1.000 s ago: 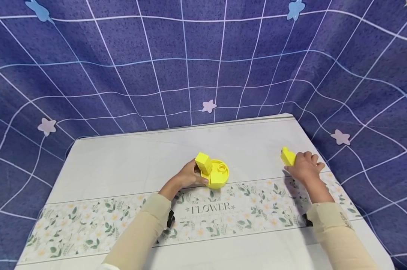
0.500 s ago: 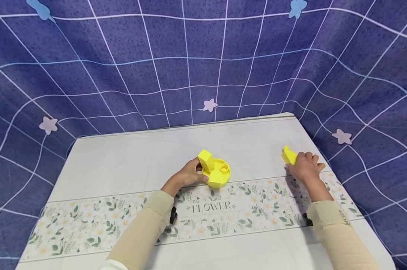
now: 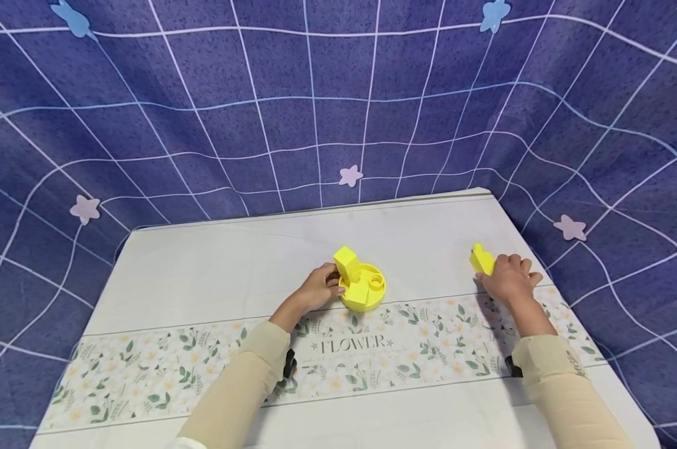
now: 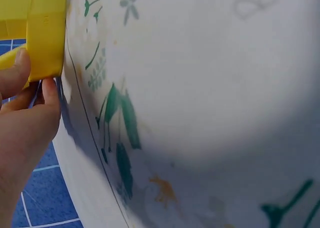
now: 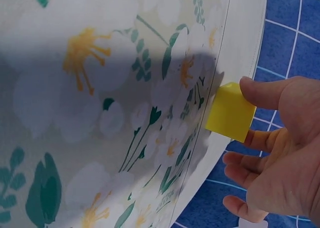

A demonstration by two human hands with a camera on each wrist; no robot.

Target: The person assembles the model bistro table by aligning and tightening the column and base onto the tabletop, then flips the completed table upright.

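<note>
In the head view, a round yellow base (image 3: 367, 304) stands on the table, carrying a tall square block (image 3: 347, 264), a lower block (image 3: 357, 292) and a small ring (image 3: 376, 282). My left hand (image 3: 314, 289) grips its left side, thumb in front and fingers partly hidden behind. The left wrist view shows the thumb and fingertips against the yellow piece (image 4: 46, 32). Farther right, my right hand (image 3: 512, 277) holds a yellow block with a rounded knob (image 3: 482, 259). In the right wrist view, thumb and forefinger pinch that block (image 5: 231, 112) while the other fingers curl loosely.
A white table (image 3: 231, 255) with a flower-printed band (image 3: 428, 355) lies beneath both hands. Blue curtain (image 3: 282, 118) with white grid lines and stars hangs at the back and sides. The right hand is near the table's right edge.
The round base has turned slightly clockwise and shifted a little right under the left hand. The right hand and its block stay nearly in place.
</note>
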